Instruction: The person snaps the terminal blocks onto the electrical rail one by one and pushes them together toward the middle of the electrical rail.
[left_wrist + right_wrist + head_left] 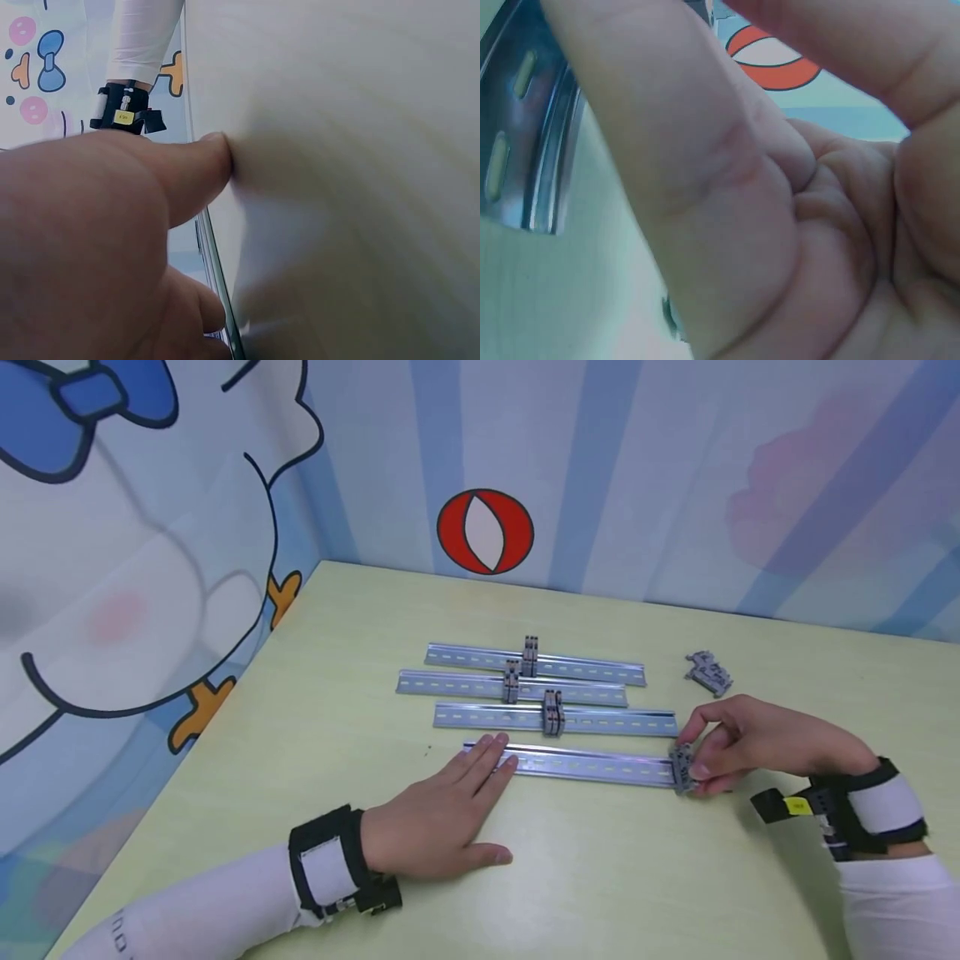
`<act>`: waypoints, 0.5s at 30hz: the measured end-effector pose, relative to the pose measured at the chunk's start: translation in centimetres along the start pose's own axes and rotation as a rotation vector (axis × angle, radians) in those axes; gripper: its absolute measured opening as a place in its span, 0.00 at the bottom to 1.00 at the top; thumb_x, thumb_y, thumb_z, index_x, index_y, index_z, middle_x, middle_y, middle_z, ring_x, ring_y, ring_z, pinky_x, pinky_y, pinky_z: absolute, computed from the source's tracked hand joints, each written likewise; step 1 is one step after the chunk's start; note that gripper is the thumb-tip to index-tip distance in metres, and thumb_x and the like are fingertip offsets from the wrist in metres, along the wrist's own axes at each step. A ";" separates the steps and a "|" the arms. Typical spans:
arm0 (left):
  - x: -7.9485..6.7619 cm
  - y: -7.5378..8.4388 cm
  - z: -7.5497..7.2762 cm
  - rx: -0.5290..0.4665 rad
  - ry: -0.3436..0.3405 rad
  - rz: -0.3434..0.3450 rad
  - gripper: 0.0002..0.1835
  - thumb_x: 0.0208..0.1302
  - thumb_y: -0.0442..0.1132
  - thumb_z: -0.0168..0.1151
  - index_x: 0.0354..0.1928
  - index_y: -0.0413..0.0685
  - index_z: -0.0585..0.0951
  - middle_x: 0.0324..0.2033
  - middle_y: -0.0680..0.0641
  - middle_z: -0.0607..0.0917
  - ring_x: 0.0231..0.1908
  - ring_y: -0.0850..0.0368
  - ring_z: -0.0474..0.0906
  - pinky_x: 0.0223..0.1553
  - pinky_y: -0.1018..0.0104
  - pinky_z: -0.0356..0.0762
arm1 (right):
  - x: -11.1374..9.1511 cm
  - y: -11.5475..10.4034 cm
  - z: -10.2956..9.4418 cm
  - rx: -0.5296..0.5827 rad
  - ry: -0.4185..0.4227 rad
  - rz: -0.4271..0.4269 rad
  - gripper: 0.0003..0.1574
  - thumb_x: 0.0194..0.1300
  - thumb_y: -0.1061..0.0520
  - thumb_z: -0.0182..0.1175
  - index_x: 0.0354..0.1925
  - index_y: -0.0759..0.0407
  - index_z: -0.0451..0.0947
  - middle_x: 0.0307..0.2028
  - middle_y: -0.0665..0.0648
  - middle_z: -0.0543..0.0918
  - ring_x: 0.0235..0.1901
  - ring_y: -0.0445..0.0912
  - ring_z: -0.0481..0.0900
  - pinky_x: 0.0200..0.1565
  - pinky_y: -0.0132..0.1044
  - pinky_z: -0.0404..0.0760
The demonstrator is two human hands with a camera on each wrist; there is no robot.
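Note:
The nearest slotted metal DIN rail [592, 766] lies flat on the table. My left hand [442, 818] rests its straight fingers on the rail's left end, thumb spread out on the tabletop. At the opposite end, my right hand [757, 743] pinches a grey DIN-rail terminal block [681, 767] between thumb and fingers. That block stands upright at the rail's right end; whether it is seated on the rail I cannot tell. In the right wrist view, fingers [682, 172] fill most of the picture and hide the block, while a rail end [525, 135] shows at left.
Behind lie three more rails [487, 717], [442, 682], [465, 656], each carrying small upright terminal blocks [553, 713] near its middle. Loose grey terminal blocks [708, 673] lie at the back right. A printed wall [600, 468] borders the table's [360, 693] back and left sides.

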State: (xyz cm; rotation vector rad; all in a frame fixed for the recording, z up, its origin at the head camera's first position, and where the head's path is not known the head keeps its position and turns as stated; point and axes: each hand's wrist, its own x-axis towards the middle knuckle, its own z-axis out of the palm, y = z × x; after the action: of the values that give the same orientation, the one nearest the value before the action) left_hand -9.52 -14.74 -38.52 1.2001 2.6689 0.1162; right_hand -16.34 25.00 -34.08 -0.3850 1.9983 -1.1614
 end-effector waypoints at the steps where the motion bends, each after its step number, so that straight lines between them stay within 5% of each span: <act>1: 0.0 0.0 0.0 0.000 0.001 0.001 0.51 0.67 0.69 0.46 0.78 0.42 0.44 0.78 0.39 0.36 0.77 0.48 0.29 0.77 0.53 0.43 | 0.0 -0.1 0.1 -0.002 0.005 0.004 0.24 0.64 0.65 0.64 0.52 0.77 0.67 0.35 0.64 0.90 0.38 0.55 0.90 0.43 0.49 0.87; 15: -0.1 0.0 -0.1 0.002 -0.004 0.004 0.51 0.68 0.69 0.45 0.78 0.42 0.43 0.78 0.39 0.35 0.77 0.47 0.29 0.77 0.52 0.42 | 1.2 -1.1 1.8 -0.042 0.032 -0.055 0.24 0.64 0.66 0.63 0.53 0.79 0.67 0.36 0.65 0.91 0.38 0.57 0.90 0.42 0.48 0.87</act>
State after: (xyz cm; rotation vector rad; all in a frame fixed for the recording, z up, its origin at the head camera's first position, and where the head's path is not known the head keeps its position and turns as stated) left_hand -9.47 -14.83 -38.36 1.2045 2.6638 0.1116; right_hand -15.96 22.60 -34.25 -0.4475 2.0540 -1.1676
